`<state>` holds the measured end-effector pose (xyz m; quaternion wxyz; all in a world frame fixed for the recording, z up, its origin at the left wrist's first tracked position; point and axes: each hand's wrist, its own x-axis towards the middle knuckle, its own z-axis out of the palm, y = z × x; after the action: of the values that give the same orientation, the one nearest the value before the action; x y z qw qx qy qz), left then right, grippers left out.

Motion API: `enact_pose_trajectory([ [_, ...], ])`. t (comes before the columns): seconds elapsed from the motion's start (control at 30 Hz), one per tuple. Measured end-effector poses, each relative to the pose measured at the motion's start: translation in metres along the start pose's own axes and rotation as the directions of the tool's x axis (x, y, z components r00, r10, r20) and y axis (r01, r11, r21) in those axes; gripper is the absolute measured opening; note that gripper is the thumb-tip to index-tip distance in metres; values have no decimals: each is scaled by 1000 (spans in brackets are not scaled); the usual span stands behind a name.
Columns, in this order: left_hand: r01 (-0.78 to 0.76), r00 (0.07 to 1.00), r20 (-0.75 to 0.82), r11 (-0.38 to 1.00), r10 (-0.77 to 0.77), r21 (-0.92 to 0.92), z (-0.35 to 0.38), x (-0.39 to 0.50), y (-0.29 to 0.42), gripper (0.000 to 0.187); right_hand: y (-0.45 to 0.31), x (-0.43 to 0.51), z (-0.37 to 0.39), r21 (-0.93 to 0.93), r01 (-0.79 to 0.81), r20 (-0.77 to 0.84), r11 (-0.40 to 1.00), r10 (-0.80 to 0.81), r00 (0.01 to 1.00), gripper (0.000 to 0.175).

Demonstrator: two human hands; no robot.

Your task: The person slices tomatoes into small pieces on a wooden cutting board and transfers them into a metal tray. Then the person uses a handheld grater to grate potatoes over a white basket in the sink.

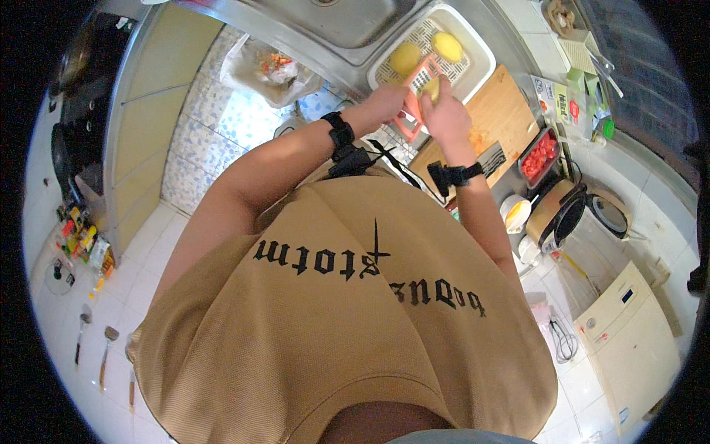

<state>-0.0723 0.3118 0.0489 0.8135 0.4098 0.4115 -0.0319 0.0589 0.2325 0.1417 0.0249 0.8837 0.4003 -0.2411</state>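
My left hand [390, 104] grips the side of an orange plastic grater [420, 89], which is tilted over the near edge of a white basin [481, 47]. Against the grater's face, my right hand [445, 114] holds a peeled yellowish piece of food [430, 90], perhaps a potato. Two more yellow pieces, one bright [446, 47] and one duller [405, 59], lie on the basin's slotted inner tray. A wooden cutting board [502, 105] is to the right of the basin, with a wide knife blade [491, 160] on it near my right wrist.
A metal sink [355, 22] adjoins the basin. Past the board stand a tray of cut red food [539, 157], a white bowl with orange-yellow contents [516, 213] and a box-like appliance [554, 213]. A lined waste bin [266, 69] with scraps is below the counter, left.
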Motion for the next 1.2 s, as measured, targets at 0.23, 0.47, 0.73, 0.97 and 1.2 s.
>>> enact_pose_trajectory([
  [0.23, 23, 1000, -6, 1000, -23, 8, -5, 13, -12, 39, 28, 67, 18, -33, 3, 44, 999, -2, 999, 63],
  [0.47, 33, 999, -19, 998, -34, -55, -5, 17, -16, 38, 54, 117, 32, -13, -39, 87, 999, 40, 995, 68],
  [0.73, 36, 999, -22, 999, -37, -34, -5, 14, -14, 39, 33, 30, -7, 263, 31, 3, 964, -33, 999, 56],
  [0.97, 54, 998, -28, 998, -54, 23, -5, 10, -6, 42, -14, -25, -7, 70, 77, -6, 995, -77, 997, 49],
  [1.2, -8, 1000, 19, 999, 7, 40, -7, 17, -17, 44, 12, 39, 12, -4, 40, 46, 999, -40, 998, 52],
])
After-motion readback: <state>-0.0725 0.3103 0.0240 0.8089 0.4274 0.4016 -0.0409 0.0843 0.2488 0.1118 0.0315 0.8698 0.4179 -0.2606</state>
